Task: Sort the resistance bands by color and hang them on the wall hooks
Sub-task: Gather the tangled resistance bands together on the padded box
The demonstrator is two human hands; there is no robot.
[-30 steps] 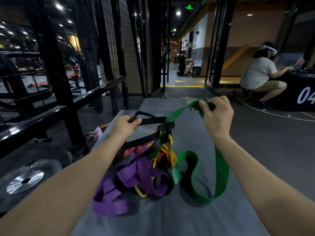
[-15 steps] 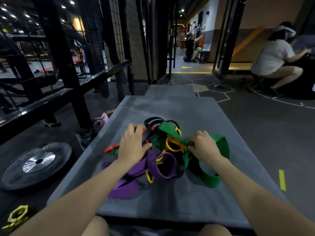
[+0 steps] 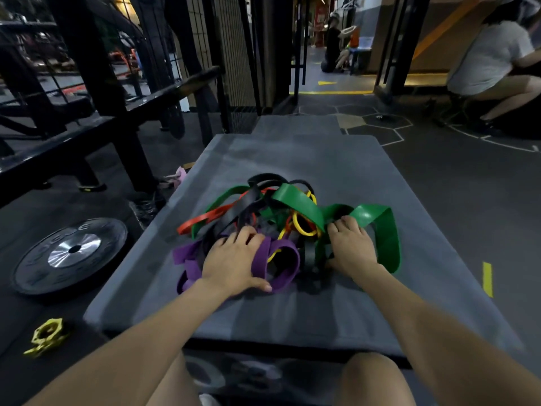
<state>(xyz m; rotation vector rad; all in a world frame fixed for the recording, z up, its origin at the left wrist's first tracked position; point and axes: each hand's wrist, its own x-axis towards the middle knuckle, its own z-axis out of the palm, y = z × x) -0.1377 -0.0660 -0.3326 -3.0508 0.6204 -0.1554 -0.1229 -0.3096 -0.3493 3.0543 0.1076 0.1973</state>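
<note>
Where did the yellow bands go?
In the head view, the yellow bands sit in the middle of the tangled pile on the grey mat, between the left hand and right hand, under a green band.

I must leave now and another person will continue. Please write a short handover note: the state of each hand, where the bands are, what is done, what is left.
Left hand: lies palm-down on the purple band; no closed grip visible.
Right hand: rests on the pile beside the green band; fingertips hidden, so its grip is unclear.
Bands: green, purple, black band, orange band and yellow band, all tangled in one heap on the grey mat.
Done: nothing sorted, nothing hung.
Left: untangle, group by color, hang on hooks. No hooks in view.
</note>
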